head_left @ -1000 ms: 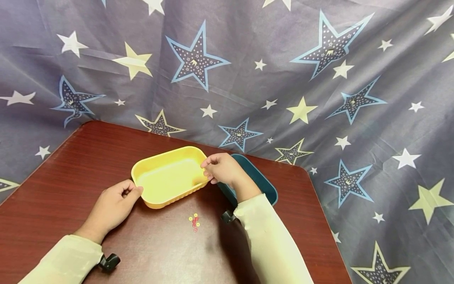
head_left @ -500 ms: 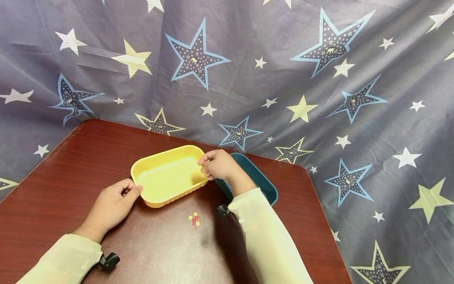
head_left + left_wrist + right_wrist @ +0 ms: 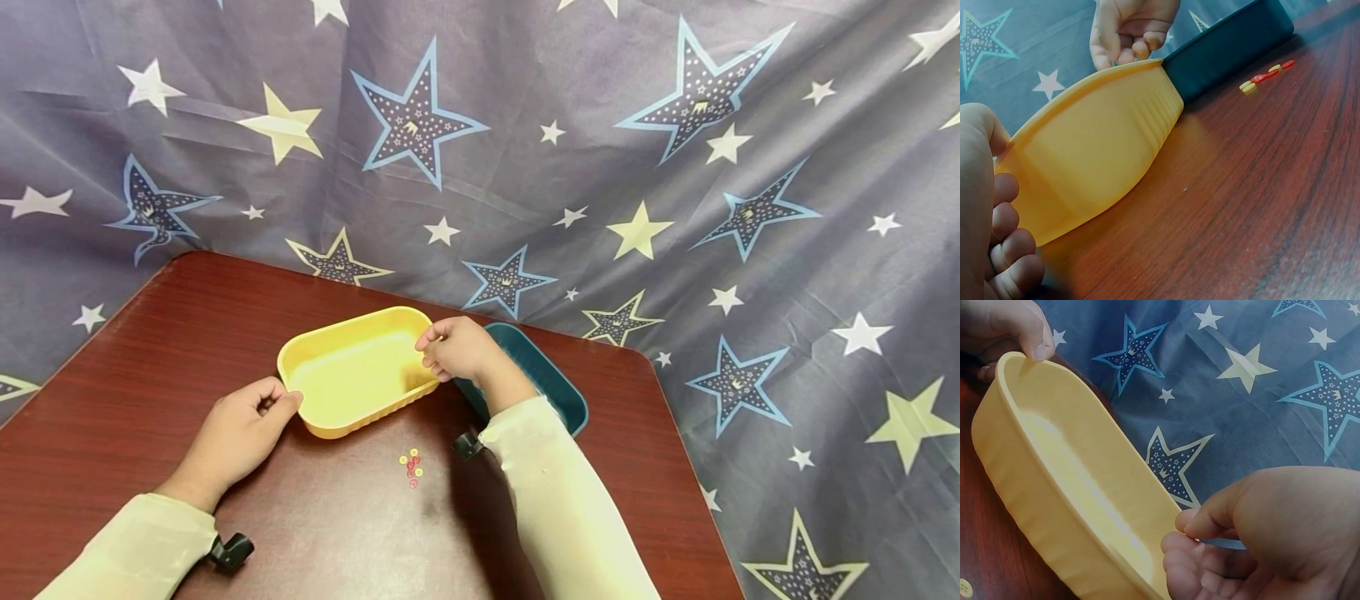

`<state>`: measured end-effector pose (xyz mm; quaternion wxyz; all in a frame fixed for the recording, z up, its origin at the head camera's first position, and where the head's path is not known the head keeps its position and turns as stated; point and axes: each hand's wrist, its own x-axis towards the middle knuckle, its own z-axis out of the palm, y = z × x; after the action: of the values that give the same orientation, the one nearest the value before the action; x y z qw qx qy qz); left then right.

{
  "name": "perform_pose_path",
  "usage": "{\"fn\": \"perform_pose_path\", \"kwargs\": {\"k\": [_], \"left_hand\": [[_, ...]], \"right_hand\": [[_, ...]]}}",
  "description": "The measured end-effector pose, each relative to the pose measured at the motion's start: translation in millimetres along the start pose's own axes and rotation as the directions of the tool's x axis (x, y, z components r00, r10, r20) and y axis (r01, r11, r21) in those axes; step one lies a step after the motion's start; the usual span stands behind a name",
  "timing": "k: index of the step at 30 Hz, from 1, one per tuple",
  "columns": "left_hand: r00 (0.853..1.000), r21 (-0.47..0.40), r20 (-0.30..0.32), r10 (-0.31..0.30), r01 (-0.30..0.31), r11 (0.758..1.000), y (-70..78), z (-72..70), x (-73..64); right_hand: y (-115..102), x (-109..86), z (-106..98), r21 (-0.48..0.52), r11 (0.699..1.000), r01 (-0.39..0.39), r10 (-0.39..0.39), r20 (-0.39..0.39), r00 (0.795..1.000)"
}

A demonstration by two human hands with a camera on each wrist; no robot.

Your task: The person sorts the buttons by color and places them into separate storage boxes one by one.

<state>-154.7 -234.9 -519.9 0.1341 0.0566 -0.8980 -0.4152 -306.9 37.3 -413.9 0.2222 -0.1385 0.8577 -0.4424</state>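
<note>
A yellow plastic tray (image 3: 360, 375) with a ribbed outer wall sits on the table. My left hand (image 3: 251, 429) pinches its left end, thumb over the rim and the other fingers curled against the outside. At the opposite end my right hand (image 3: 465, 354) reaches over the rim, its thumb and index fingertips close together above the inside. Nothing shows between those fingertips, and I cannot tell whether they pinch something small. In front of the tray lies a small group of red and yellow buttons (image 3: 412, 468); one yellow button (image 3: 965, 587) shows its holes in the right wrist view.
A dark teal tray (image 3: 551, 375) stands right of the yellow one, partly hidden behind my right forearm. The red-brown wooden table (image 3: 225, 300) ends at a grey star-patterned curtain (image 3: 525, 167). Black wrist mounts (image 3: 231, 552) stick out from my sleeves.
My right hand has shifted slightly left, farther over the inside of the yellow tray. The left hand, trays and buttons look unchanged.
</note>
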Motion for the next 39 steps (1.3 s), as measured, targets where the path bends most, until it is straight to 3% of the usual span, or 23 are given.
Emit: {"fn": "perform_pose_path", "kwargs": {"k": [12,22,26,34,39], "left_hand": [[1.000,0.008,-0.008,0.002,-0.002,1.000,-1.3,-0.2,0.6],[1.000,0.011,-0.002,0.001,-0.001,1.000,-3.0,0.9,0.9],[1.000,0.007,-0.003,0.000,0.000,1.000,-3.2,0.4,0.3],[1.000,0.017,-0.001,-0.002,0.002,1.000,-1.2,-1.1,0.0],[1.000,0.018,0.006,-0.007,0.007,1.000,-0.7,-0.5,0.1]], "right_hand": [[3,-13.3,-4,-0.022,0.998,0.060,-0.060,-0.004,0.998],[11,-50.2,-6,-0.108,0.983,0.146,-0.143,0.032,0.989],[19,-65.3,1,-0.167,0.968,0.186,-0.179,0.058,0.982],[43,-81.6,28,-0.283,0.937,0.203,-0.168,0.146,0.975],[61,-85.2,41,-0.418,0.869,0.263,-0.220,0.150,0.964]]}}
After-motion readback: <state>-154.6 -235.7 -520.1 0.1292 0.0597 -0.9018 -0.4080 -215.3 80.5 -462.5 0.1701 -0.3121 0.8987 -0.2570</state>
